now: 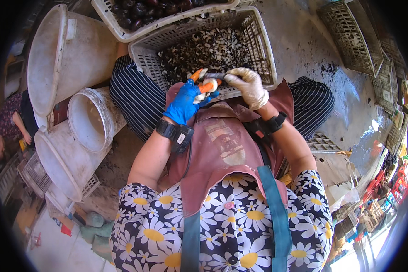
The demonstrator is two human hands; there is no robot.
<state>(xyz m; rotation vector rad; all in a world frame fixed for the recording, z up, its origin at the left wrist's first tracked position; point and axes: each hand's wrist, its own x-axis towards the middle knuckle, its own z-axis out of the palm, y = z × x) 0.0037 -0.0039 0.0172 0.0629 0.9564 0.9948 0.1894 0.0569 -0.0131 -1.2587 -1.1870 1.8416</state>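
My left hand (184,103) wears a blue glove with orange coverings on some fingers. Its fingers are curled at the near edge of a pale slatted plastic crate (269,63), closed around something small that I cannot make out. In a stained whitish glove, my right hand (249,85) pinches a narrow grey tool (215,75), possibly a small knife. The tool points left and reaches the left hand's fingertips. Below both hands, the crate holds a layer of small pale and dark scraps (213,47).
Another crate (118,32) with dark, glossy round pieces (143,10) overlaps the far side. At left lie large whitish tubs (88,50) and a smaller bucket (109,129). Stacked crates (349,38) stand at far right. A co-worker (16,118) is at the left edge.
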